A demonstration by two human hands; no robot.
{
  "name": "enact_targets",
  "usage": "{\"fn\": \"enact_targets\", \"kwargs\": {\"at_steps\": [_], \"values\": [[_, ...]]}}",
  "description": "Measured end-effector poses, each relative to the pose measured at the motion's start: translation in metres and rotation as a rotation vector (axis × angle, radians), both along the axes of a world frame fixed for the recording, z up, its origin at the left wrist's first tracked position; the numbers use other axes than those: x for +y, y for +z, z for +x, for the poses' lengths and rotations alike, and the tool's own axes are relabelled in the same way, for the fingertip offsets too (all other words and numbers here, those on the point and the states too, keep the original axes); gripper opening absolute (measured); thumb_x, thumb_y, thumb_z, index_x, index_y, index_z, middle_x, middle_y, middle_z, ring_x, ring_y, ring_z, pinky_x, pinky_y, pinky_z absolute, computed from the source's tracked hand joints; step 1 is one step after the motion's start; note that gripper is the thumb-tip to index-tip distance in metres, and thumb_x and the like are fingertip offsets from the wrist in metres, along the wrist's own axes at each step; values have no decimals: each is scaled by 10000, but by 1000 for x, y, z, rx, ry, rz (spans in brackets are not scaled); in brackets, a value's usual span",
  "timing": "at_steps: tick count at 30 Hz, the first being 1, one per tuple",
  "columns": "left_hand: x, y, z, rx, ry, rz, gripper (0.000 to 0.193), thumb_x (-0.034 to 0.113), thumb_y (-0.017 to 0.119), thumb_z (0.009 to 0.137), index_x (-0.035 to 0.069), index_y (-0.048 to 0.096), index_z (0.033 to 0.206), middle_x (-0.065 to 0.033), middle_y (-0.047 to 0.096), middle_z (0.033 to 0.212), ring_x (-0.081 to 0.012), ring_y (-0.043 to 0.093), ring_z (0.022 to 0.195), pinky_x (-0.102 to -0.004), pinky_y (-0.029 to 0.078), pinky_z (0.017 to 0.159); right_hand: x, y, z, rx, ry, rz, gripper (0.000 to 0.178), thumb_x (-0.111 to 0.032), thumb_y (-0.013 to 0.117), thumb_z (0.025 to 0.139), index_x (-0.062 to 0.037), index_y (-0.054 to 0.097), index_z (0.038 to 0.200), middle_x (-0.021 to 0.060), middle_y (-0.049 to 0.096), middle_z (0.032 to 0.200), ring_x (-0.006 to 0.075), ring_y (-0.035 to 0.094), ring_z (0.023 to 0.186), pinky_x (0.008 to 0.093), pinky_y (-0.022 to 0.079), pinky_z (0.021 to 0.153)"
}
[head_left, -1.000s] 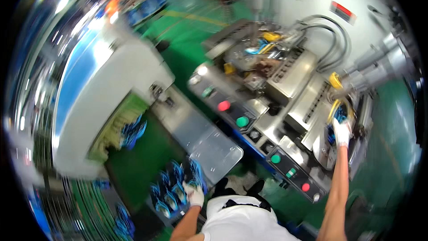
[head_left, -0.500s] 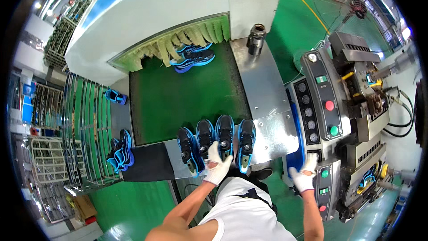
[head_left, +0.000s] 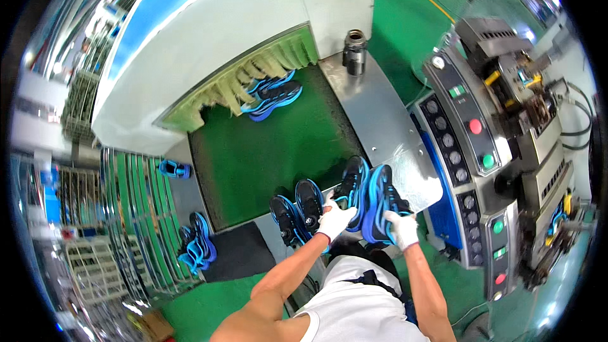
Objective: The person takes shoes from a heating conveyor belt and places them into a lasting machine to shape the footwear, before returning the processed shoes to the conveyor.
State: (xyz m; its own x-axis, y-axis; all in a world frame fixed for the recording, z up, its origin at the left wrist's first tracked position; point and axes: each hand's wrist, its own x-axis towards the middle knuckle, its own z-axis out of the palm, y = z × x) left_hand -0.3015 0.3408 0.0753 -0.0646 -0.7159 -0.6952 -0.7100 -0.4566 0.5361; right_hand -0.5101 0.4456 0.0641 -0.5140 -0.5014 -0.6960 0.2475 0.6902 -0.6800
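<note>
In white gloves, both of my hands hold black sneakers with bright blue soles at the near metal ledge. My left hand [head_left: 335, 220] is closed on the heel end of one sneaker [head_left: 353, 183]. My right hand [head_left: 402, 228] grips the heel end of another sneaker [head_left: 380, 199]. These two are tilted, side by side, blue soles facing each other. Left of them stand two more sneakers, the outer one [head_left: 286, 216] and the inner one [head_left: 308, 199], toes pointing away from me; my left glove is close beside the inner one.
A green conveyor belt [head_left: 266, 158] runs under a fringed curtain [head_left: 253, 76], where more sneakers [head_left: 277, 98] lie. A steel flask [head_left: 356, 54] stands on the metal side plate. Right is a press machine with a control panel [head_left: 465, 117]. Left are a wire rack [head_left: 139, 209] and sneakers [head_left: 199, 240].
My right hand has come from beside the machine panel to a sneaker. The two right-hand sneakers are now gripped and turned sole to sole. The view has shifted.
</note>
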Motion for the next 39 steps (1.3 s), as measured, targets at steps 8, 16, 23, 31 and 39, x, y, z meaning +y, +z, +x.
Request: {"fn": "enact_targets", "kwargs": {"at_steps": [8, 16, 23, 31, 39], "values": [[74, 69, -156, 555, -819, -109, 851, 245, 852, 756, 19, 426, 1457, -183, 639, 1267, -296, 632, 1156, -409, 498, 1027, 207, 80, -1, 80, -918, -280, 420, -120, 887, 743, 4, 703, 1100, 44, 720, 965, 139, 650, 753, 310, 551, 686], [263, 136, -250, 809, -1586, 64, 759, 121, 848, 720, 13, 528, 1401, -136, 678, 1229, -240, 652, 1066, -378, 522, 968, 378, 169, 82, 427, -1798, -588, 473, -103, 848, 796, -62, 691, 1241, 2, 723, 1044, 130, 652, 852, 321, 548, 796], [511, 205, -272, 1166, -1996, 259, 782, 159, 834, 751, -41, 480, 1419, -169, 671, 1263, -220, 656, 1083, -346, 513, 990, 512, 220, 192, 940, -2339, 27, 536, -190, 844, 810, 3, 642, 1268, 76, 724, 1121, 173, 681, 963, 341, 537, 910], [796, 162, -271, 1418, -2297, 18, 754, 169, 723, 836, -58, 406, 1482, -294, 571, 1389, -389, 581, 1287, -421, 439, 1107, 738, 209, 227, 543, -1990, 1090, 878, -411, 768, 766, 46, 469, 1453, 306, 621, 1334, 423, 589, 1276, 430, 468, 1075], [690, 131, -303, 1604, -2162, 71, 632, 244, 658, 888, -40, 461, 1417, -286, 481, 1462, -420, 477, 1373, -449, 380, 1165, 692, 233, 110, 1272, -1709, 1146, 520, -187, 623, 1033, 62, 473, 1465, 232, 528, 1488, 329, 538, 1338, 405, 403, 1157]]}}
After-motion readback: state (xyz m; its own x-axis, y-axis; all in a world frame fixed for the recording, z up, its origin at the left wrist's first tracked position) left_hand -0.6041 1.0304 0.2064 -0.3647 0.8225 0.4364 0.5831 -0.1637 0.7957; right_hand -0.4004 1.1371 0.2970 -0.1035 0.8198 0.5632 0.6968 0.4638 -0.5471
